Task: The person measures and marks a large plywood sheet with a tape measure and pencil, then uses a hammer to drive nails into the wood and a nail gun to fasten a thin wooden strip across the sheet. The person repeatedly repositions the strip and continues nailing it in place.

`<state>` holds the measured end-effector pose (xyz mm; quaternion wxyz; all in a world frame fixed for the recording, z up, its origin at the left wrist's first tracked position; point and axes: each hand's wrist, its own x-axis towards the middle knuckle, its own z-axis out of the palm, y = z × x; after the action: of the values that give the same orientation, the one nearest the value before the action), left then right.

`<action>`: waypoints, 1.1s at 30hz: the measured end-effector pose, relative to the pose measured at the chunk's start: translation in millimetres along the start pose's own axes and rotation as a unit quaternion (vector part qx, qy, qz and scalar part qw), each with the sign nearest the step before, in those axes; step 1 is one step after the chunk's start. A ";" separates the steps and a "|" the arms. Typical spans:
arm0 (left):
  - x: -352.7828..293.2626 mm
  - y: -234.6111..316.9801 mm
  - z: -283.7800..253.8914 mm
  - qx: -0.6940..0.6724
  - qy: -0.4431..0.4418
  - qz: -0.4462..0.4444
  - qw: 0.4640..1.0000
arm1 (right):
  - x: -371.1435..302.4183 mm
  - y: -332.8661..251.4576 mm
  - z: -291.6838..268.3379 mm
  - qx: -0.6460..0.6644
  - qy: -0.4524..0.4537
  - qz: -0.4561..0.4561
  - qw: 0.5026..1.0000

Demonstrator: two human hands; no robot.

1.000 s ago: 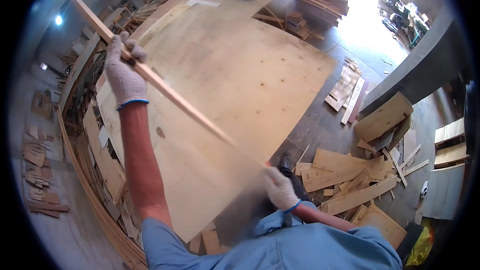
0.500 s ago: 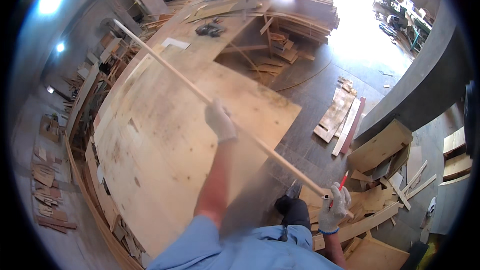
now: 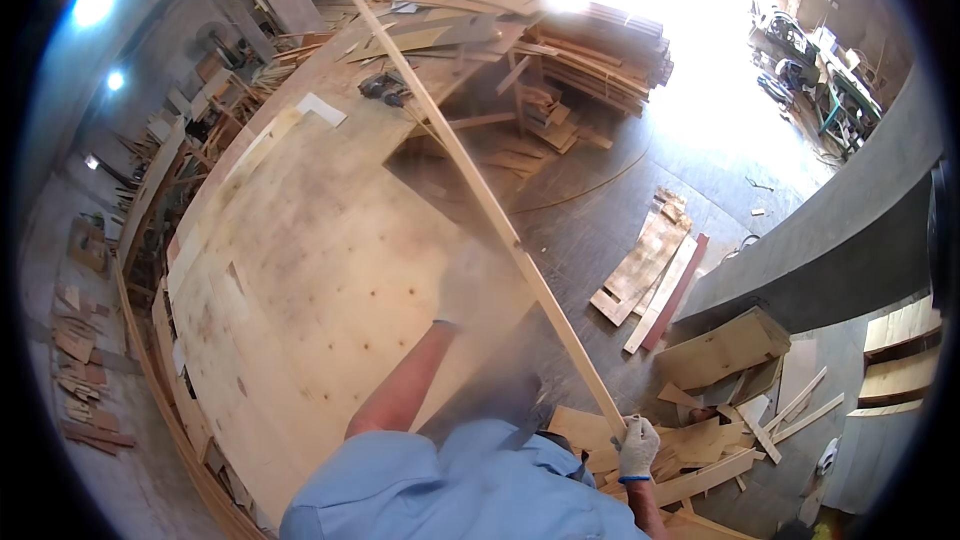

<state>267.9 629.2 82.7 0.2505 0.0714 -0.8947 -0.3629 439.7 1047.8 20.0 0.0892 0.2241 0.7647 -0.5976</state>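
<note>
A long, narrow wooden strip slants across the view, its far end raised over the back of the workbench. My right hand, in a whitish work glove with a blue cuff, is closed around the strip's near end at the lower right. To the left of the strip, my left hand hovers over a pale plywood sheet, apart from the strip. Motion smears its gloved fingers. The broad sheet has dark stains and knots. No red pencil shows in the right hand now.
A dark power drill lies on the bench's far part, near a white sheet. Stacked boards stand beyond. Planks and scattered offcuts lie on the floor at right, beside a curved grey panel.
My left hand has come off the strip. The strip has swung rightward at its far end, and the right hand has shifted left and lower. The red pencil no longer shows.
</note>
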 end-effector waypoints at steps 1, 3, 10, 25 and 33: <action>3.3 -17.9 7.2 0.043 -0.005 -0.034 0.998 | 6.7 -12.9 5.0 0.016 -0.006 0.015 1.000; 6.8 -49.2 21.6 0.115 -0.041 -0.080 0.989 | 27.1 -30.6 12.4 0.002 -0.006 0.012 1.000; -3.5 -71.2 94.1 0.237 0.047 -0.057 0.969 | 155.1 -84.2 27.0 0.029 0.026 -0.041 0.998; 8.1 -48.6 87.2 0.208 0.092 -0.149 0.962 | 513.2 -418.4 241.1 0.018 -0.155 -0.128 0.979; 46.3 -30.5 121.6 0.212 0.199 -0.286 0.913 | 759.3 -595.0 457.9 -0.318 0.011 -0.763 0.563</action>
<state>165.4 667.4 5.9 0.2881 0.4468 -0.8232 -0.1994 -558.8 680.0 109.4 -0.3428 -0.4791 0.7924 -0.1585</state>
